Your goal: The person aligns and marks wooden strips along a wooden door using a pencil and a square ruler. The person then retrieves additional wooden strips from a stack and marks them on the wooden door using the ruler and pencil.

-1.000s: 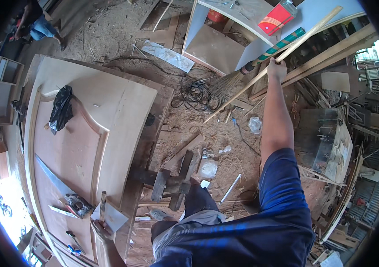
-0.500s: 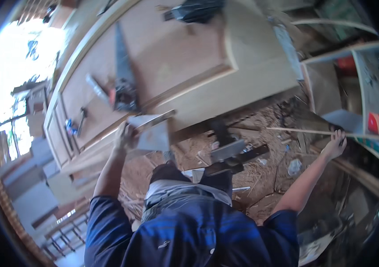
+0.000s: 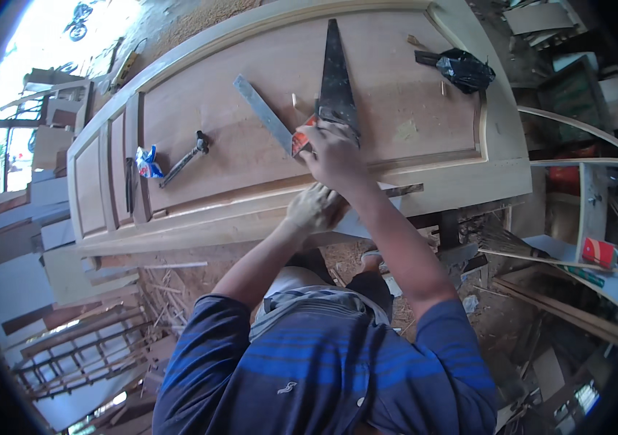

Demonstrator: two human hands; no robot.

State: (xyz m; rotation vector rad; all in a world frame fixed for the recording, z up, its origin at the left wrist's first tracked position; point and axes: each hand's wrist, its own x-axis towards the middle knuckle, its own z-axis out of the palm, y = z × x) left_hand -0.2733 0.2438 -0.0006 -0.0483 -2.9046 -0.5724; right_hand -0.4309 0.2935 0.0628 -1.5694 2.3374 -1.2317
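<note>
My right hand (image 3: 334,154) reaches over the panelled wooden door (image 3: 461,177), its fingers closed on the red stock of a try square (image 3: 259,110). The square's metal blade points to the far left. Beside it lies a handsaw (image 3: 335,69), blade pointing away, its handle partly behind my right hand. My left hand (image 3: 314,208) is at the door's near edge, fingers bent round a white board (image 3: 356,223), which is mostly hidden by my right forearm. A narrow wooden strip (image 3: 404,190) sticks out to the right of that forearm.
On the door lie a hammer (image 3: 187,161), a blue-and-white packet (image 3: 148,162) and a black plastic bag (image 3: 466,70). Boards (image 3: 15,286) are stacked at the left. At the right stands an open cabinet frame (image 3: 590,206) with a red box (image 3: 600,253). Wood scraps litter the floor.
My right hand has left a thin stick at the right and come over the door to the try square. My left hand moved right with the white board. The view has shifted.
</note>
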